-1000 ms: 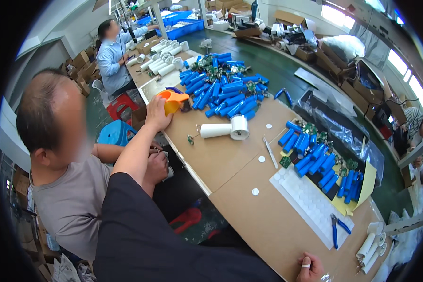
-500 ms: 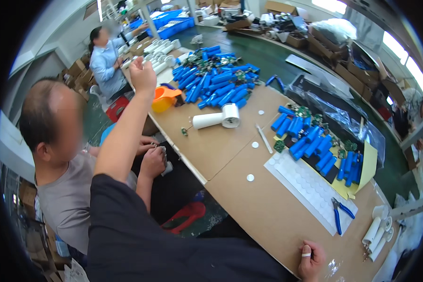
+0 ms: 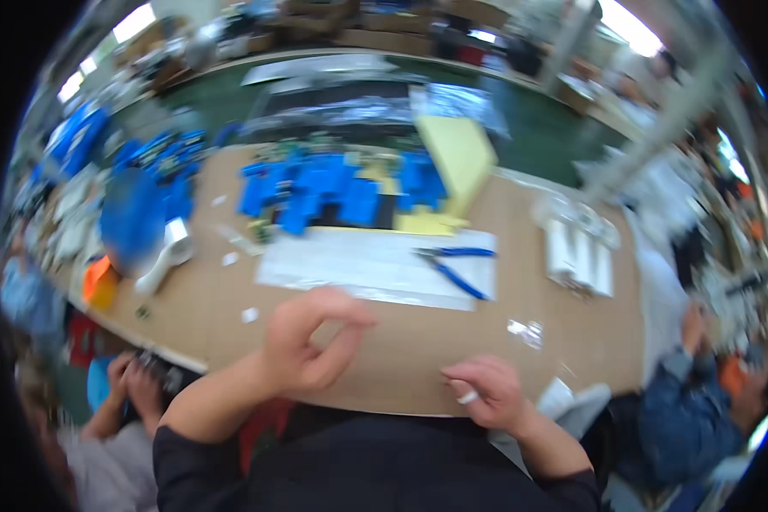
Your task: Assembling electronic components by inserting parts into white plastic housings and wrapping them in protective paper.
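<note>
My left hand (image 3: 314, 341) is over the near part of the table, its thumb and forefinger curved with a gap between the tips. Nothing shows between them, though motion softens the outline. Near the front edge, to its right, my right hand (image 3: 488, 391) has its fingers pressed together, and a white band circles one finger. Whatever its fingertips may hold is too small to make out. Beyond both hands lies a white sheet (image 3: 341, 271), with blue-handled cutting pliers (image 3: 459, 271) resting on its right part.
Blue cylindrical cells (image 3: 320, 189) with green circuit boards lie behind the sheet, beside yellow paper (image 3: 459, 158). White tube-shaped housings (image 3: 582, 256) stand at right. A white housing (image 3: 166, 256) and an orange container (image 3: 101, 282) are at left. People sit on both sides.
The view has swung right to face the table. My left hand has come down from its raised place at the left to the table front. My right hand has lifted slightly inward.
</note>
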`<state>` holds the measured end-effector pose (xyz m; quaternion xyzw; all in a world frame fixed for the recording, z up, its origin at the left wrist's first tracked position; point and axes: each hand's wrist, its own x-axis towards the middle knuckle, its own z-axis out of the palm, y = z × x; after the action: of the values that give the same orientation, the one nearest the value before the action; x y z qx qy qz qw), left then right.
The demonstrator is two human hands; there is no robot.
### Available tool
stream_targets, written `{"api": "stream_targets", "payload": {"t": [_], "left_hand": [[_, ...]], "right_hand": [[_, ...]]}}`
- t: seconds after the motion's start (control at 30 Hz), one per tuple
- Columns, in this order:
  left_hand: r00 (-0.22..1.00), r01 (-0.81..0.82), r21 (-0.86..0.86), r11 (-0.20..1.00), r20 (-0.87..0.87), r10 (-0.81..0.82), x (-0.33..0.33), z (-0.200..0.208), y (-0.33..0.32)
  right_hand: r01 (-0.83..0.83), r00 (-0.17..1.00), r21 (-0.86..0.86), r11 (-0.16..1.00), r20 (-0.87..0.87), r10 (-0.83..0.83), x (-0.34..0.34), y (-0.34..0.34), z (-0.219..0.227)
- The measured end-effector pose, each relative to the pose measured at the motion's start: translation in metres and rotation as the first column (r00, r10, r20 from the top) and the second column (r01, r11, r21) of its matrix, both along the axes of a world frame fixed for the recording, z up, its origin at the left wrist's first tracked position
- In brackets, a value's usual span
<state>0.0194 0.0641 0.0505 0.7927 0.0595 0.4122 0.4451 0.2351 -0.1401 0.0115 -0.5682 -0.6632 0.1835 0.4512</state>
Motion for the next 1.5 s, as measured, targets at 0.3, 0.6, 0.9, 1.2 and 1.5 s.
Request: {"api": "stream_targets", "payload": {"t": [0.3, 0.6, 0.9, 1.2, 1.5], "left_hand": [[0.889, 0.446, -0.179, 0.877, -0.024, -0.458, 0.070, -0.018, -0.047], [0.910, 0.325, -0.254, 0.911, -0.180, -0.374, 0.099, -0.068, -0.046], [0.980, 0.189, 0.041, 0.981, -0.076, -0.186, 0.091, -0.062, -0.024], [0.991, -0.128, 0.441, 0.888, 0.094, 0.096, 0.091, -0.045, -0.025], [0.977, 0.212, 0.155, 0.965, -0.014, -0.213, 0.076, -0.063, -0.024]], "right_hand": [[0.483, 0.774, 0.209, 0.850, 0.351, -0.527, 0.087, -0.063, 0.014], [0.697, 0.335, 0.284, 0.659, 0.683, -0.649, 0.147, 0.006, 0.019], [0.614, 0.388, 0.387, 0.688, 0.611, -0.690, 0.138, 0.013, 0.043], [0.304, 0.781, 0.341, 0.889, 0.446, -0.438, 0.009, 0.030, 0.078], [0.323, 0.946, 0.292, 0.900, -0.066, -0.318, -0.014, 0.043, 0.011]]}}
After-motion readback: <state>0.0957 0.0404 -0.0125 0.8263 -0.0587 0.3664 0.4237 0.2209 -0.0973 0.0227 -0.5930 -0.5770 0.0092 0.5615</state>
